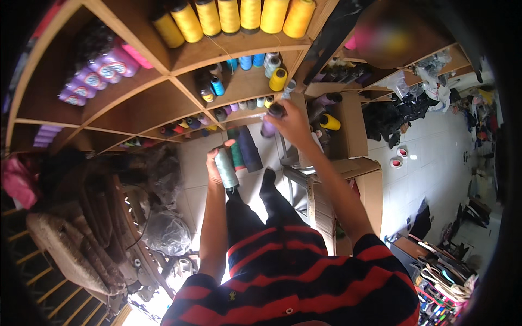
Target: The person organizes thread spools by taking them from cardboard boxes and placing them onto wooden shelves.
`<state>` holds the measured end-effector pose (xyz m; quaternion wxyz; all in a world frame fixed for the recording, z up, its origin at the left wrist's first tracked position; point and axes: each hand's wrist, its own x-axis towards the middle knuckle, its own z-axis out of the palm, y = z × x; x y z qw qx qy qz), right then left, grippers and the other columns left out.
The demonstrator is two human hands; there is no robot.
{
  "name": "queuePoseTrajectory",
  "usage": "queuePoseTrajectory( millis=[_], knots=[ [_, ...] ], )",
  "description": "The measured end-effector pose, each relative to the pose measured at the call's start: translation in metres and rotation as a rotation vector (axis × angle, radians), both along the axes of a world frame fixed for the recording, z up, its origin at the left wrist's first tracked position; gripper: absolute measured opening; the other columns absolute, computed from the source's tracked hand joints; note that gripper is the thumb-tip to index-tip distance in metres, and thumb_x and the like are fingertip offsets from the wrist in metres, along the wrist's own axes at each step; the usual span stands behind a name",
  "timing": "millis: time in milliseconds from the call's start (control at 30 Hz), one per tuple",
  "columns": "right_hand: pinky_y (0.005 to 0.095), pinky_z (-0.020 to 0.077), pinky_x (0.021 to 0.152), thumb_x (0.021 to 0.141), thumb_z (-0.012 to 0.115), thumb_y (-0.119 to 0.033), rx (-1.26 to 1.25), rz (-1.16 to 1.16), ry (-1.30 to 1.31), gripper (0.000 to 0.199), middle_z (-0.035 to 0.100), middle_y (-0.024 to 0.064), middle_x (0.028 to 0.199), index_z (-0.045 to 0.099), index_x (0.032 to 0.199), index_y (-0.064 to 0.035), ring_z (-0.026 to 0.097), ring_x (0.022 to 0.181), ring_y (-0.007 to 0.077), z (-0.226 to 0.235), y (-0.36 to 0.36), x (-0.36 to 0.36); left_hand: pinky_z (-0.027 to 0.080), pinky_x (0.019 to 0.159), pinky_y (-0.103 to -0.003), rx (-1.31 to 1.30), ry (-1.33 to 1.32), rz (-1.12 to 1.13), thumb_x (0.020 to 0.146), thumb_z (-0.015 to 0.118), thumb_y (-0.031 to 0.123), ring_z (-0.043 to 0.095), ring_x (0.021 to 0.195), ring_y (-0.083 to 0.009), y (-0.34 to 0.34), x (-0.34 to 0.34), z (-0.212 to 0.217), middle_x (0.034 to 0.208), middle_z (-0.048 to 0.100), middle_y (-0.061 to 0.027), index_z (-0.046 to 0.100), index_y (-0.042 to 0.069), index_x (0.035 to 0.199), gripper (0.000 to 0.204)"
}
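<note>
A: Two spools in hand. Your left hand [216, 163] wraps a grey-green spool [226, 168] upright at waist height; your right hand [293, 122] pinches a dark spool [275, 110] by its top, near the shelf [239, 84].

B: Handling advice?

A: Keep each upright and grip the core, not loose thread. Mind the open box [348, 130] beside your right wrist.

Yellow thread cones [239, 16] line the top wooden shelf [234, 51]; purple spools [89, 81] sit left; the left hand [215, 163] grips a pale green cone [226, 168]; the shirt [293, 277] is navy with red stripes
</note>
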<state>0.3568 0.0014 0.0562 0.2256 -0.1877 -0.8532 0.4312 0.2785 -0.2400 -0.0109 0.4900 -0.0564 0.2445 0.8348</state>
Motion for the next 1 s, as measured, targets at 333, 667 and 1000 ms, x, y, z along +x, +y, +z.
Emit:
queuePoseTrajectory(
  millis=[333,667,1000],
  knots=[
    [0.0445,0.0481,0.081,0.073,0.075,-0.016,0.332,0.146,-0.133,0.040,0.061,0.0192,0.104,0.058,0.107,-0.0037,0.060,0.097,0.0382,-0.044,0.089,-0.124,0.057,0.072,-0.046,-0.052,-0.016,-0.075,0.070,0.059,0.050,0.063,0.084,-0.0246,0.049,-0.039,-0.047,0.099,0.058,-0.0104,0.055,0.000,0.123,0.073],
    [0.0469,0.0392,0.093,0.075,0.066,-0.009,0.574,0.052,-0.421,0.035,0.059,0.0218,0.111,0.061,0.109,-0.0048,0.053,0.109,0.0375,-0.017,0.095,-0.180,0.055,0.075,-0.049,-0.081,-0.010,-0.226,0.067,0.058,0.053,0.061,0.091,-0.0265,0.051,-0.049,-0.035,0.103,0.059,-0.0140,0.054,-0.001,0.126,0.079],
    [0.0457,0.0405,0.088,0.072,0.069,-0.012,0.702,0.087,-0.321,0.037,0.058,0.0227,0.105,0.057,0.106,-0.0019,0.054,0.102,0.0380,-0.045,0.110,-0.184,0.055,0.077,-0.047,-0.082,0.074,-0.227,0.068,0.057,0.054,0.061,0.094,-0.0269,0.052,-0.070,-0.033,0.106,0.059,-0.0147,0.053,-0.001,0.126,0.080]
  ],
)
